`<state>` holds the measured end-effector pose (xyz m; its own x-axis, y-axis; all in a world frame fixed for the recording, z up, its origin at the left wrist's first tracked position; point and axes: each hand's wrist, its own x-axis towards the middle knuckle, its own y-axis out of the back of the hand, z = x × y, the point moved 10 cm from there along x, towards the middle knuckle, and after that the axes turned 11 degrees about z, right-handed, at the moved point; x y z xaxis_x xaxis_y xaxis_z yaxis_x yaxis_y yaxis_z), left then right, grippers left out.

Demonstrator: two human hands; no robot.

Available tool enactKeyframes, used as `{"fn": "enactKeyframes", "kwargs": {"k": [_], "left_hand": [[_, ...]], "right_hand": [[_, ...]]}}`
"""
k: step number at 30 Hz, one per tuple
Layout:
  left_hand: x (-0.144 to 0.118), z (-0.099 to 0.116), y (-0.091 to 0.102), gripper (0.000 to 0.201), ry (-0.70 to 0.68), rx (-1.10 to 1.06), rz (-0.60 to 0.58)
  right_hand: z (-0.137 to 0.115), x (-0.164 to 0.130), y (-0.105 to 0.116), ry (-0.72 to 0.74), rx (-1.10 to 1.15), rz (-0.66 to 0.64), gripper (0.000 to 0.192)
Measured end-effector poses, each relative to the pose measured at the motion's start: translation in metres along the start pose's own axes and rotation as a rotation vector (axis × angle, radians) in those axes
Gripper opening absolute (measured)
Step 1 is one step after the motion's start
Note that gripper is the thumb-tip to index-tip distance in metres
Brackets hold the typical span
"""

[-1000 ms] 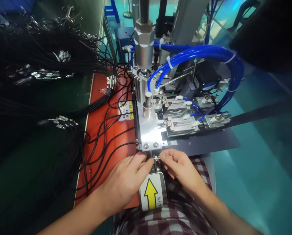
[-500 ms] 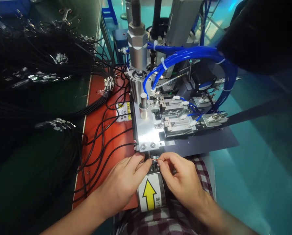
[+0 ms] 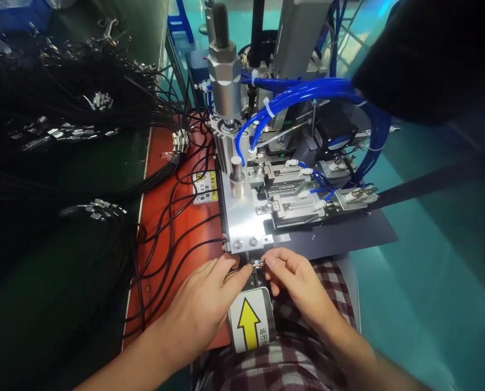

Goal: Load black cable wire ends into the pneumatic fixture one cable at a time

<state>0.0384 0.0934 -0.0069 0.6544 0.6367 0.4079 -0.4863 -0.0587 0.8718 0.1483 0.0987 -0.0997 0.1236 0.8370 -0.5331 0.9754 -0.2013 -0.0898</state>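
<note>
Thin coloured wires, the stripped end of a cable, lie between my two hands at the machine's front edge. My left hand is closed, thumb and forefinger pressed at the left end of the wires; its other fingers are tucked under the metal plate. From the right, my right hand pinches the wires' free ends between thumb and forefinger, with the lower fingers curled. Just above both hands sits the bright metal plate of the machine. Below the wires is a white label with a yellow arrow.
Black cables run across the red table on the left. Bundles of cables with metal connector ends hang further left. Blue air hoses arch over the pneumatic cylinders. A dark plate juts out at right.
My right hand has turned, its thumb now higher along the wires and its lower fingers showing beneath. More of the coloured wires shows. My left hand stays almost in place.
</note>
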Motion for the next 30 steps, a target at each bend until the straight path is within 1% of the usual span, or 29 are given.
{"fn": "enactKeyframes", "kwargs": {"k": [3, 5, 7, 9, 11, 13, 17, 20, 25, 27, 30], "left_hand": [[0.000, 0.000, 0.000, 0.034, 0.015, 0.048, -0.023], [-0.002, 0.001, -0.004, 0.036, 0.043, 0.084, -0.086], [-0.006, 0.001, -0.011, 0.040, 0.103, 0.075, -0.167], [-0.009, 0.001, -0.016, 0.043, 0.179, 0.018, -0.214], [-0.009, -0.001, -0.017, 0.040, 0.232, -0.037, -0.201], [-0.008, -0.002, -0.016, 0.036, 0.241, -0.052, -0.169], [-0.008, -0.002, -0.016, 0.037, 0.208, -0.027, -0.141], [-0.010, 0.000, -0.016, 0.037, 0.190, -0.013, -0.122], [-0.009, 0.004, -0.010, 0.037, 0.144, 0.023, -0.071], [-0.010, 0.005, -0.012, 0.038, 0.140, 0.043, -0.086], [-0.011, 0.005, -0.022, 0.040, 0.147, 0.082, -0.148]], "right_hand": [[0.007, 0.002, -0.005, -0.041, 0.057, -0.032, 0.035], [0.015, 0.003, -0.009, -0.096, 0.120, -0.069, 0.031], [0.020, 0.005, -0.011, -0.133, 0.167, -0.084, 0.030], [0.020, 0.005, -0.011, -0.134, 0.190, -0.082, 0.030], [0.019, 0.005, -0.012, -0.122, 0.196, -0.082, 0.031], [0.018, 0.003, -0.013, -0.119, 0.199, -0.095, 0.030], [0.021, 0.001, -0.014, -0.101, 0.190, -0.112, 0.031], [0.020, 0.000, -0.014, -0.052, 0.197, -0.106, 0.032], [0.017, -0.001, -0.014, -0.015, 0.159, -0.065, 0.037], [0.015, 0.000, -0.013, 0.010, 0.130, -0.022, 0.038], [0.010, 0.001, -0.010, 0.088, 0.103, 0.041, 0.038]]}}
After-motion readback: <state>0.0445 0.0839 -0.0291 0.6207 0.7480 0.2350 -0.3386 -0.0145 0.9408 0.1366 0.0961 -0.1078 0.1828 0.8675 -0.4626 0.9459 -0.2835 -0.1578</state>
